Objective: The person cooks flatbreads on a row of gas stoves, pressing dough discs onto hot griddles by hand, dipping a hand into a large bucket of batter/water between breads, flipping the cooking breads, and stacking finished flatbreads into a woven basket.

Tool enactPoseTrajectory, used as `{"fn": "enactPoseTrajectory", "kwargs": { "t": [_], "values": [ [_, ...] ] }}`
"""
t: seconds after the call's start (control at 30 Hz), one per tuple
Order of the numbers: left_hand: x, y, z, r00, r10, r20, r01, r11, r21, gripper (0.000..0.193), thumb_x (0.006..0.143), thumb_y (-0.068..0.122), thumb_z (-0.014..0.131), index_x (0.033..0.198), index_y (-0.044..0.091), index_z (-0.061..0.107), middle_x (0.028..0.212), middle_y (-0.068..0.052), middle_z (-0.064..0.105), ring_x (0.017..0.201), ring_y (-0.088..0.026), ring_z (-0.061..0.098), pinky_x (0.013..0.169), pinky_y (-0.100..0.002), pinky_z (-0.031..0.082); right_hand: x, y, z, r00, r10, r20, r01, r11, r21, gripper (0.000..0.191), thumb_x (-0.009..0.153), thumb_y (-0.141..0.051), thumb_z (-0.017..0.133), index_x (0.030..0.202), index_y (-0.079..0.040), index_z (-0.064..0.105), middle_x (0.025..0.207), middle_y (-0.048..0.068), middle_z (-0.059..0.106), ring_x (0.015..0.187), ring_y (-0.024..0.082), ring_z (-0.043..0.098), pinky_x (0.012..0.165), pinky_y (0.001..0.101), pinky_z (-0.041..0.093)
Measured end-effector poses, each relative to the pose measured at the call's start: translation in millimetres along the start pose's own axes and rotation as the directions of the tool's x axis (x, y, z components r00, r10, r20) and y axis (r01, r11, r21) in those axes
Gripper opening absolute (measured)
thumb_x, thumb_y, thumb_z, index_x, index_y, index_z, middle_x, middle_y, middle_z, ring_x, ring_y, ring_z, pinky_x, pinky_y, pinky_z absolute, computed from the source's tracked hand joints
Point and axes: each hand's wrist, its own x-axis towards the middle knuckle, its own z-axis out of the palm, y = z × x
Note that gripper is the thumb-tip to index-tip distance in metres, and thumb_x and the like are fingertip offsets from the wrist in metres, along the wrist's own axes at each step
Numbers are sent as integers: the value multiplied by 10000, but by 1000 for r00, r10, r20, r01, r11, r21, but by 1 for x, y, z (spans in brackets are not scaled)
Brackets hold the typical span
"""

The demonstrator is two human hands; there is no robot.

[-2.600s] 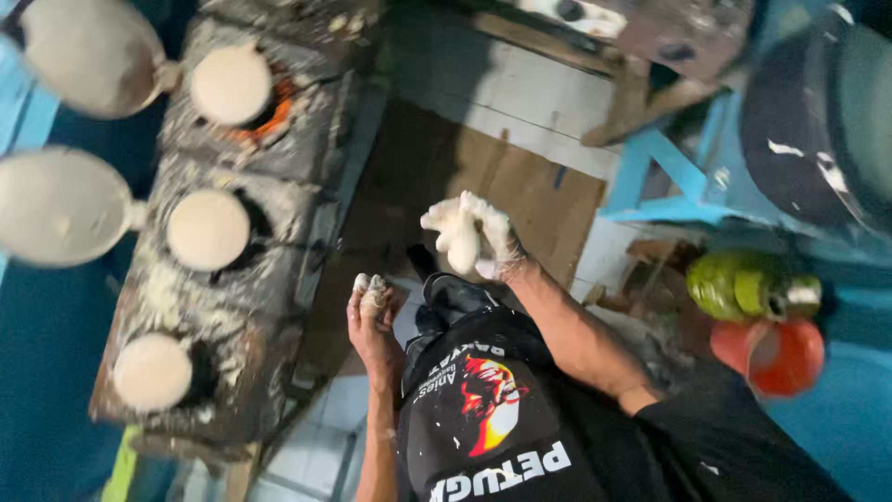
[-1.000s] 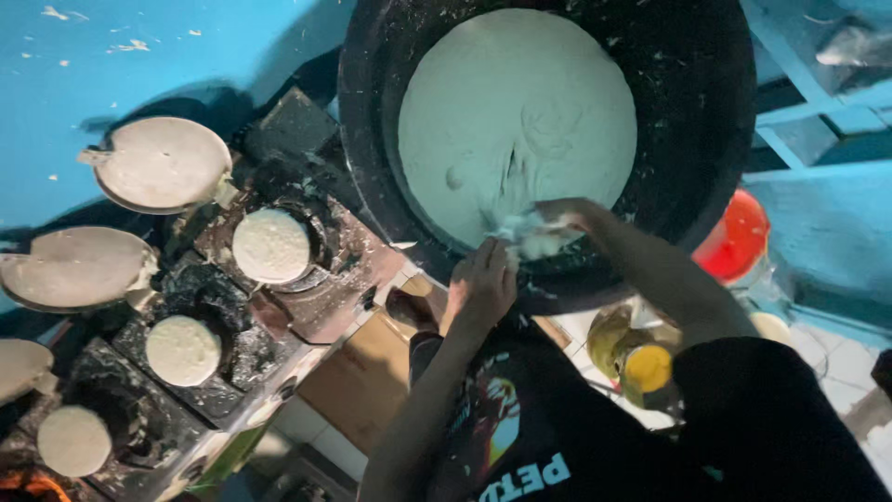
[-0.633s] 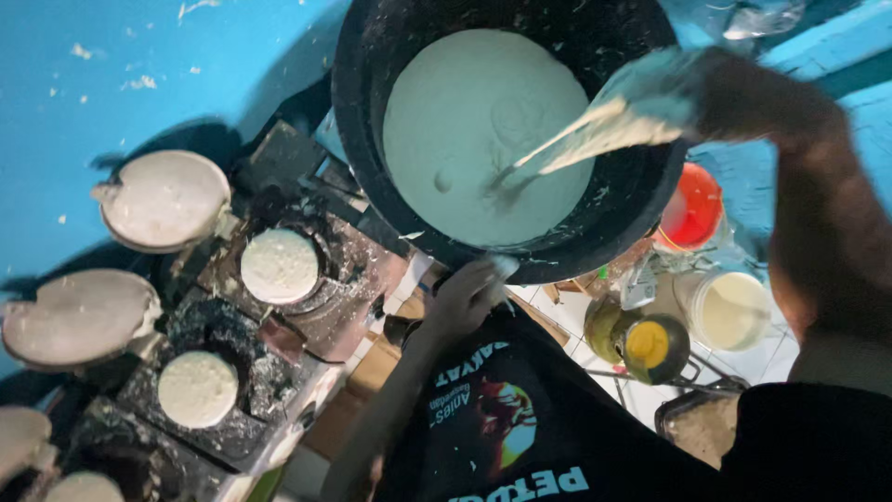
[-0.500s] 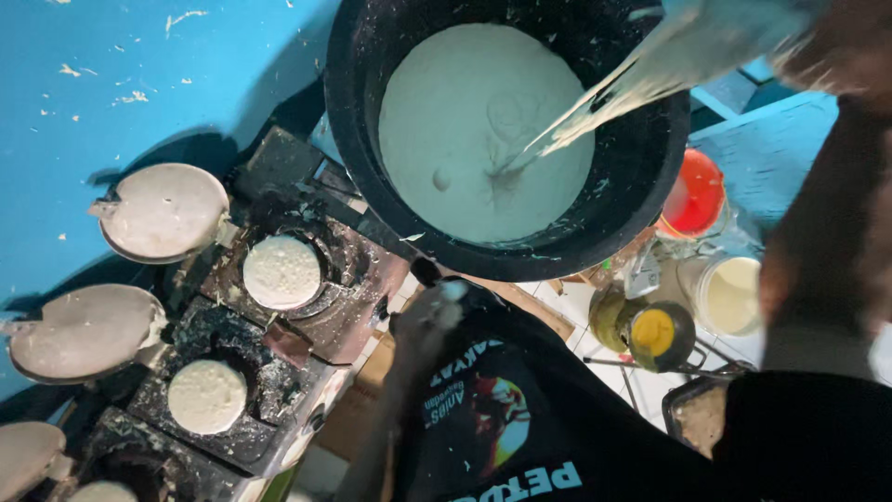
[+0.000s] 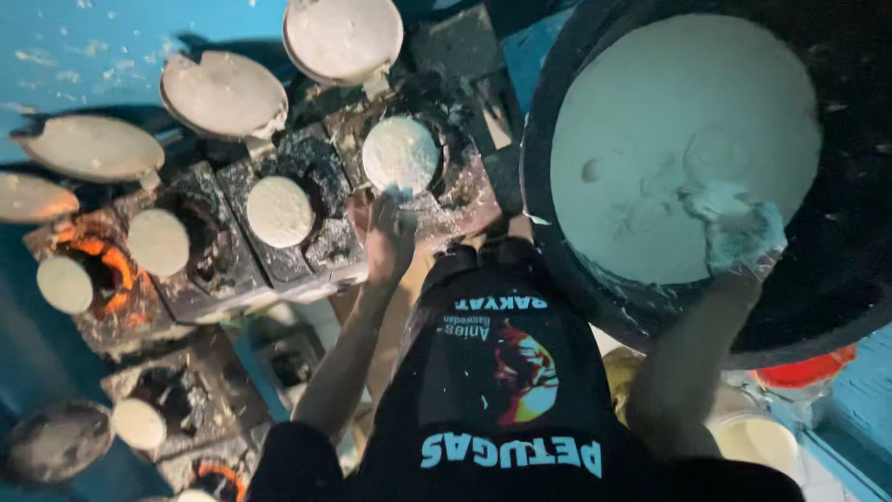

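Dipping into the white batter (image 5: pixel 650 121) that fills the large black tub (image 5: pixel 836 279), the right hand (image 5: pixel 739 232) is coated in the mixture and curled around a scoop of it at the batter's lower right edge; half a second ago the same hand was raised high above the tub with strands of batter trailing down to the surface. The left hand (image 5: pixel 388 237) now rests with relaxed fingers spread on the blackened rim of the nearest stove mould (image 5: pixel 437 200), holding nothing, just below the round white cake (image 5: pixel 400 153) in that mould; earlier it hung lower, over the person's black printed shirt (image 5: pixel 502 372). The view has swung so that the row of moulds runs across the left half of the picture, where before it sat in the lower left corner. A second cake (image 5: pixel 279 211) and a third (image 5: pixel 158 242) lie in the neighbouring moulds, and orange embers (image 5: pixel 107 270) glow beside a fourth cake (image 5: pixel 63 284). Batter-crusted round lids (image 5: pixel 344 37) stand propped open behind the moulds against the blue wall (image 5: pixel 74 46). A red container (image 5: pixel 804 372) shows under the tub's edge, as it did before.
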Motion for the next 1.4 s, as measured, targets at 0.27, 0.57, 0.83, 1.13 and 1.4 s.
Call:
{"fn": "enactPoseTrajectory", "kwargs": {
  "t": [0.27, 0.57, 0.83, 1.13, 1.4],
  "values": [
    [80, 40, 53, 988, -96, 118, 77, 984, 161, 872, 772, 348, 802, 1485, 74, 381, 1472, -292, 406, 1327, -493, 435, 1064, -624, 366, 26, 12, 4, 998, 59, 21, -57, 995, -85, 387, 1038, -316, 645, 1317, -48, 652, 1284, 101, 665, 1114, 264, 599, 959, 426, 493],
    [106, 3, 27, 868, -219, 446, 394, 850, -349, 824, 888, 73, 536, 1662, 113, 255, 1583, -188, 447, 1389, -421, 543, 1166, -495, 472, 24, 18, -5, 996, 77, 35, -73, 991, -109, 413, 1067, -353, 649, 1340, -42, 640, 1344, 117, 660, 1186, 281, 598, 1038, 440, 496],
    [73, -5, 11, 860, 113, 497, -256, 939, 229, 868, 626, 193, 817, 1400, 51, 451, 1472, -227, 410, 1371, -452, 407, 1103, -595, 341, -2, 42, 6, 990, 97, 101, -84, 988, -131, 439, 1094, -385, 653, 1359, -37, 629, 1397, 132, 656, 1250, 295, 596, 1108, 452, 498],
    [104, -39, 15, 899, -1, 439, 76, 985, -153, 420, 1002, 304, 666, 1366, 108, 591, 1406, -147, 594, 1287, -323, 529, 1085, -497, 445, -71, 53, 99, 986, -4, 165, 29, 988, -152, 549, 941, -486, 667, 1229, -21, 623, 1194, 143, 712, 1182, 314, 643, 1050, 476, 563],
    [96, -17, 3, 864, 303, 403, -415, 880, 229, 744, 620, 442, 743, 1244, 51, 639, 1408, -262, 547, 1371, -473, 378, 1115, -720, 77, -114, 96, 114, 995, -62, 75, 67, 996, -59, 546, 967, -472, 615, 1274, -21, 593, 1246, 173, 653, 1188, 343, 641, 1025, 521, 574]
  ]
}}
